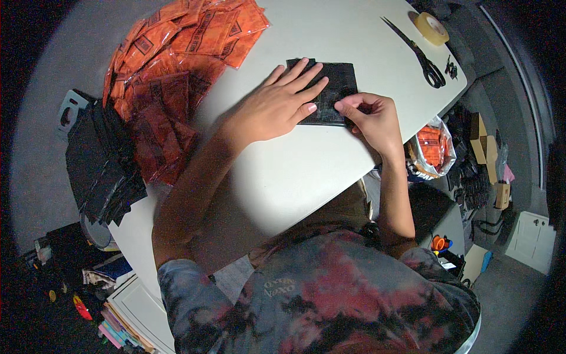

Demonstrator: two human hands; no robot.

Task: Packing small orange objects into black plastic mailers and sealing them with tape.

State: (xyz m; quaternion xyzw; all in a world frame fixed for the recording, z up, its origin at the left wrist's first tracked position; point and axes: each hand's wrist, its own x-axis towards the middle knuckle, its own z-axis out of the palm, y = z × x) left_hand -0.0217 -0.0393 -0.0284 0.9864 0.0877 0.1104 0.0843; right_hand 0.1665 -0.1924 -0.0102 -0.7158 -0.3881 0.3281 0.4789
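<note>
A flat, black, slightly shiny rectangular packet (339, 76) lies on the white table (277, 177) in front of me. My left hand (283, 101) rests across its left part, palm down, with the fingers spread. At the packet's lower right corner, the thumb and fingers of my right hand (375, 121) are pinched together on the edge. The fingers partly hide that corner, and the packet's contents, if any, cannot be seen.
Orange packets in clear wrapping (200, 35) pile up at the far left, with black plastic bags (103, 156) beside them at the table's edge. Black-handled scissors (421, 59), a tape roll (432, 28) and a small black item (451, 68) lie far right. Below stands a bag of orange packets (433, 147).
</note>
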